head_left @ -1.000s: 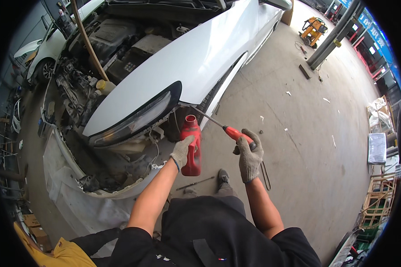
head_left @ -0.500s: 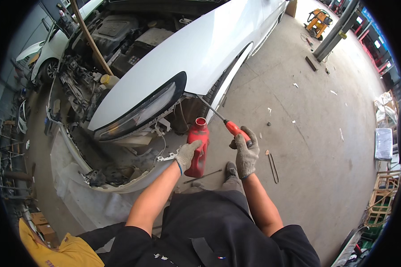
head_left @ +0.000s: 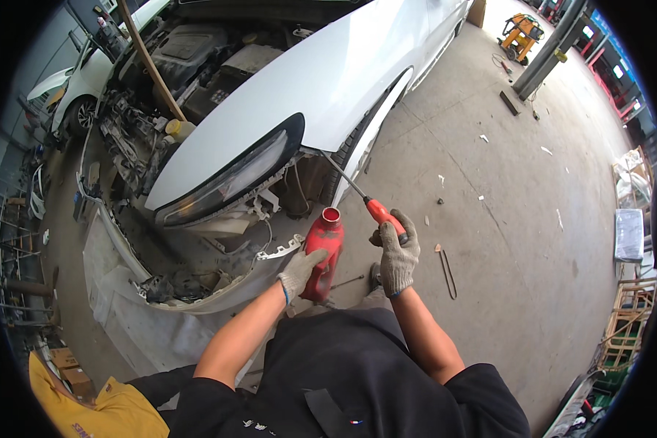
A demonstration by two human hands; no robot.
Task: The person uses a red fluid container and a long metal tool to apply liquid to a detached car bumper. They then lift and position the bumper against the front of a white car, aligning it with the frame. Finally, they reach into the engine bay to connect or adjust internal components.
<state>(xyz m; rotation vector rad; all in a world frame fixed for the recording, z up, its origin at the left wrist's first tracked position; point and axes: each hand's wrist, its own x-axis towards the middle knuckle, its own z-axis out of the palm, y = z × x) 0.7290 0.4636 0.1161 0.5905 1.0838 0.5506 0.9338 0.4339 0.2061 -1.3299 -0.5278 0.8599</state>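
Observation:
My left hand (head_left: 301, 271), in a grey knit glove, is closed round a red plastic bottle (head_left: 321, 252) with an uncapped mouth at its top. In my gloved right hand (head_left: 399, 252) is a screwdriver (head_left: 378, 210) with a red handle, gripped near its butt end. Its long shaft slants up and left, and the tip meets the lower edge of the white fender (head_left: 328, 109), just behind the headlight (head_left: 244, 171). Whether the tip is wedged in the gap there is too small to tell.
A detached bumper (head_left: 219, 303) lies on the floor at left, below the open car front. A wooden pole (head_left: 150, 62) leans over the engine bay. Beside me at lower left is a person in yellow (head_left: 98, 409). A thin rod (head_left: 447, 274) lies on the floor at right.
The bottle in my left hand has dropped slightly toward me. My right hand and the screwdriver have shifted a little to the left, with the tip still at the fender edge.

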